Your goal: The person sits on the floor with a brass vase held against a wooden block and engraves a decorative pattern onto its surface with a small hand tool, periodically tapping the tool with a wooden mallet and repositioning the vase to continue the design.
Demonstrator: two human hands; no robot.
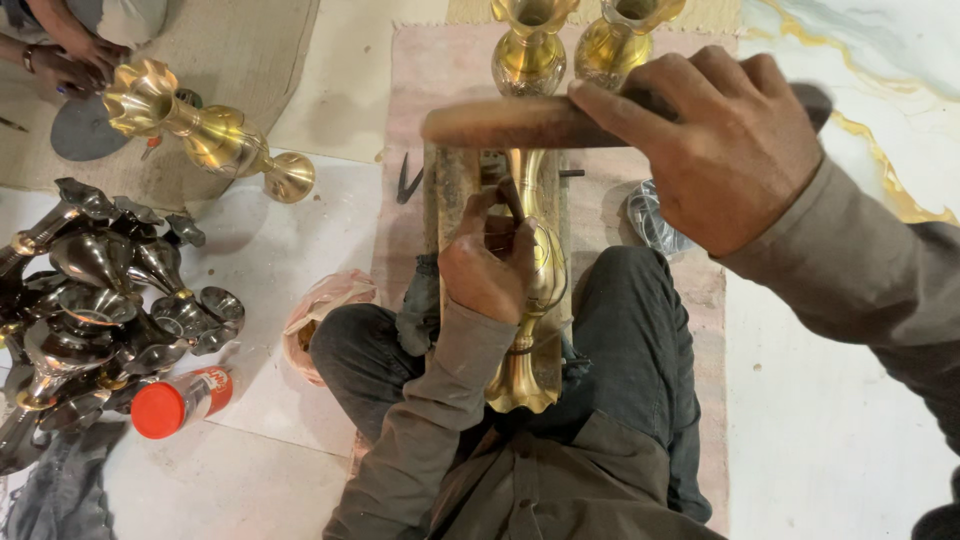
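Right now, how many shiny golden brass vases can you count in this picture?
4. One lies on the wooden block under the left hand: vase. Two stand at the top edge. One lies tilted at upper left. Others may be hidden outside the view.

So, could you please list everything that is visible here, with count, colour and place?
brass vase: one, golden, lying on the wooden block between the knees
wooden block: one, brown, under the vase
wooden mallet: one, brown, above the vase
upright brass vases: two, golden, top centre
tilted brass vase: one, golden, upper left, by another person's hands
dark vases: a pile, blackish, left
bottle: one, red cap, lower left
mat: one, pinkish, under the block
left hand: holds a thin tool on the vase
right hand: grips the mallet
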